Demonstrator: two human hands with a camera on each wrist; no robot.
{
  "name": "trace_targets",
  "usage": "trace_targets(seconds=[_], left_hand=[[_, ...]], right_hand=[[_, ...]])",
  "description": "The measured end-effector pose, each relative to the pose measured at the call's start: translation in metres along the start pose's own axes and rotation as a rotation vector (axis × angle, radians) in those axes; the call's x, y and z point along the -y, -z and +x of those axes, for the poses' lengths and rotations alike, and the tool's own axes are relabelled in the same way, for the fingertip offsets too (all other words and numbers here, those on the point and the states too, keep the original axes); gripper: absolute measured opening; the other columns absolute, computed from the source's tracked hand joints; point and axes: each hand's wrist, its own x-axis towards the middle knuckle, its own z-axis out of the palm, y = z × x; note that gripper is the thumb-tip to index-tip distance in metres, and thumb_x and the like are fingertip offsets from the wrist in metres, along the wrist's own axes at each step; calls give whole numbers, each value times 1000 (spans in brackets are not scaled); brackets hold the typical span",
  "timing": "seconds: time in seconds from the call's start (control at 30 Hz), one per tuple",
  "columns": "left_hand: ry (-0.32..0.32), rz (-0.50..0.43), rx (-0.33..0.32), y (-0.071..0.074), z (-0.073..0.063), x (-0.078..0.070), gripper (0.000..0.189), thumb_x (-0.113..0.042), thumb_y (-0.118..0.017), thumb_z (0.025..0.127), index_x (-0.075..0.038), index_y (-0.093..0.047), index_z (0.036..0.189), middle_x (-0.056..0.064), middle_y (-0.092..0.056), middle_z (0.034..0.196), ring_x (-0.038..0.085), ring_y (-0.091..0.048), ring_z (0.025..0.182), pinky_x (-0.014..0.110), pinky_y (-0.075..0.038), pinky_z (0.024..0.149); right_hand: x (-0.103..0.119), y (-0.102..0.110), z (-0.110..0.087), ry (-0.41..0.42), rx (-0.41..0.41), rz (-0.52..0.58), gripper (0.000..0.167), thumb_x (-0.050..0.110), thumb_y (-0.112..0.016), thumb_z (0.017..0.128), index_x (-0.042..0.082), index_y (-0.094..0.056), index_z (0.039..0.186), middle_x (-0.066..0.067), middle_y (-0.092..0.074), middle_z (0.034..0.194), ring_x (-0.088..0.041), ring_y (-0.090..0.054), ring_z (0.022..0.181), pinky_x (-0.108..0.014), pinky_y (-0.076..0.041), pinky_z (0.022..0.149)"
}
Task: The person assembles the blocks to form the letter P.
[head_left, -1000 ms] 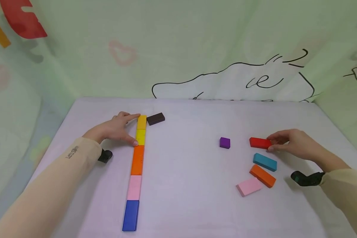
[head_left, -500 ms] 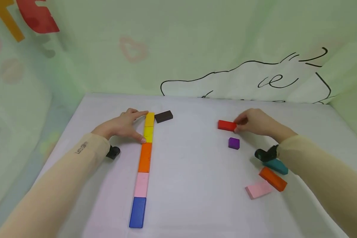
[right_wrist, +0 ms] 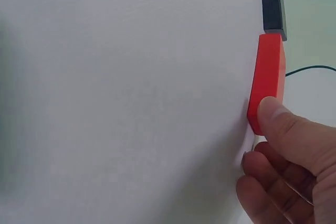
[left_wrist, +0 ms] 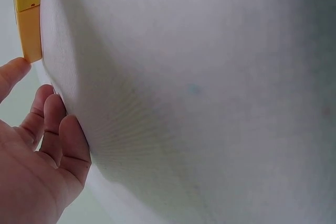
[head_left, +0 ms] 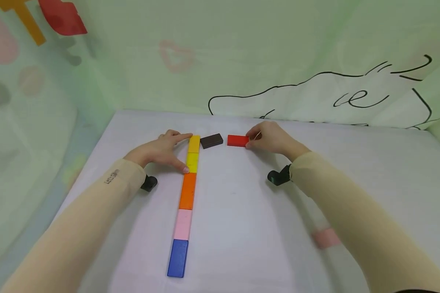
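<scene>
A straight row of blocks runs along the table at the left: a deep yellow block (head_left: 194,144) at the far end, then a lighter yellow block (head_left: 192,162), an orange block (head_left: 188,191), a pink block (head_left: 183,224) and a blue block (head_left: 177,258). My left hand (head_left: 163,149) spans the two yellow blocks, index fingertip at the far end and thumb by the orange joint. A dark brown block (head_left: 212,141) lies slightly askew beside the row's far end. My right hand (head_left: 273,139) pinches a red block (head_left: 237,141) by its right end, close to the brown block.
A pink block (head_left: 325,238) lies at the right, partly behind the right sleeve (head_left: 352,211). A printed curtain (head_left: 264,49) stands right behind the table's far edge.
My right hand has carried the red block left and away from me, from the right-hand group to near the brown block. The left hand keeps its place on the row; the view has shifted.
</scene>
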Motion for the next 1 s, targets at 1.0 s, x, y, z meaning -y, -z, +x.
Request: trace_targets(seconds=[1.0], left_hand=[[7, 3, -2, 1, -1, -1, 109, -40, -88, 78, -27, -22, 164, 18, -19, 165, 41, -24, 149, 64, -29, 119]], right_hand=[[6, -8, 8, -29, -12, 10, 35, 18, -74, 93, 2, -71, 125, -16, -71, 115, -31, -62, 106, -42, -52, 93]])
